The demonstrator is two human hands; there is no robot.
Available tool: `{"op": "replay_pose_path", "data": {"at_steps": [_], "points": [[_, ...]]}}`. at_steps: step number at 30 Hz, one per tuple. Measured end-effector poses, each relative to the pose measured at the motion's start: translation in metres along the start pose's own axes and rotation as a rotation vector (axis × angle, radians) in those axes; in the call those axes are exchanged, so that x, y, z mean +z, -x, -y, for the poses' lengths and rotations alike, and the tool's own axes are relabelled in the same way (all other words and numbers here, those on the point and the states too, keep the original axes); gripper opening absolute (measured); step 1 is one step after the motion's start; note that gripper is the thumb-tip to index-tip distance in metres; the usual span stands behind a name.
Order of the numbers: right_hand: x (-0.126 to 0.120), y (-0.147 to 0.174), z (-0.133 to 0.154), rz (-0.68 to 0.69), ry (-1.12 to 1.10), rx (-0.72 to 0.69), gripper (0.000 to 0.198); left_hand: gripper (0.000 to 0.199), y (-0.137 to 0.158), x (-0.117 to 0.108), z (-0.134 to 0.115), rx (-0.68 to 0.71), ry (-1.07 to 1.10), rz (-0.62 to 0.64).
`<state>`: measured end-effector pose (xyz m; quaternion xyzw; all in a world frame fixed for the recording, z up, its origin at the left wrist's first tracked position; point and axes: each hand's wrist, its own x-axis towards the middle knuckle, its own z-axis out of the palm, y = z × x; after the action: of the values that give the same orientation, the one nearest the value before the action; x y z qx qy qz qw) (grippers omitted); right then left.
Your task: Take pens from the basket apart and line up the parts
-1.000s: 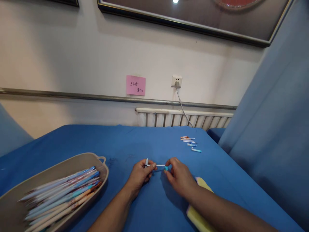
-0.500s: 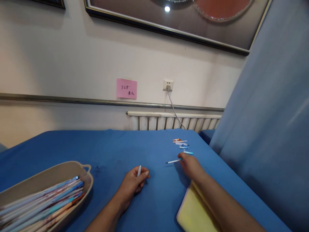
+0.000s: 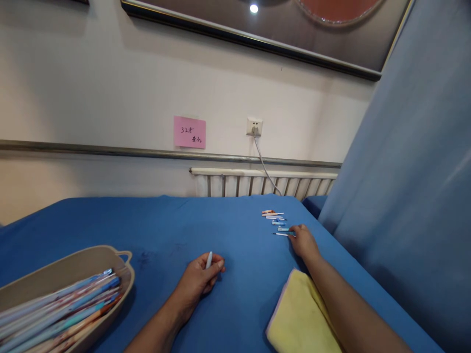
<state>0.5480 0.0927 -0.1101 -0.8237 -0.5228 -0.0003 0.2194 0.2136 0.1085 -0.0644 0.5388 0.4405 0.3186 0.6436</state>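
My left hand (image 3: 202,275) is closed around a pale pen barrel (image 3: 209,260), whose end sticks up above the fingers. The rest of the barrel is hidden in the palm. Farther right, my right hand (image 3: 304,241) pinches a thin white pen refill (image 3: 281,235) by its right end, the dark tip pointing left. The refill is low over the blue cloth, just in front of a light-blue pen cap (image 3: 282,229); I cannot tell whether it touches the cloth. Behind lie a blue pen part (image 3: 278,223) and several other refills and orange parts (image 3: 270,213).
A beige basket (image 3: 127,287) with several pens (image 3: 69,314) stands at the left. A folded yellow cloth (image 3: 300,314) lies by my right forearm. Blue cloth (image 3: 221,220) covers the table. A blue curtain (image 3: 405,171) hangs at the right, and a radiator (image 3: 257,185) is behind.
My right hand has moved right and away from me with the refill, to beside the light-blue cap. The left hand still holds the pen barrel. The view has shifted slightly.
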Motion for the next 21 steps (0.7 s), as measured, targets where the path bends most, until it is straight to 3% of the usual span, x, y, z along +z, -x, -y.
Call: {"op": "replay_pose_path", "data": {"at_steps": [10, 16, 19, 21], "points": [[0.002, -0.002, 0.002, -0.034, -0.095, -0.032, 0.031, 0.036, -0.001, -0.002, 0.003, 0.013, -0.014, 0.027], [-0.008, 0.001, 0.008, -0.1, -0.158, -0.021, 0.031, 0.042, 0.001, -0.002, 0.002, 0.024, 0.047, 0.038], [-0.019, 0.018, 0.038, -0.091, -0.318, -0.143, 0.027, 0.058, 0.007, 0.002, -0.003, -0.019, 0.191, 0.094], [-0.027, 0.039, 0.07, 0.004, -0.499, -0.343, 0.028, 0.068, 0.011, 0.006, -0.005, -0.057, 0.239, 0.175]]}}
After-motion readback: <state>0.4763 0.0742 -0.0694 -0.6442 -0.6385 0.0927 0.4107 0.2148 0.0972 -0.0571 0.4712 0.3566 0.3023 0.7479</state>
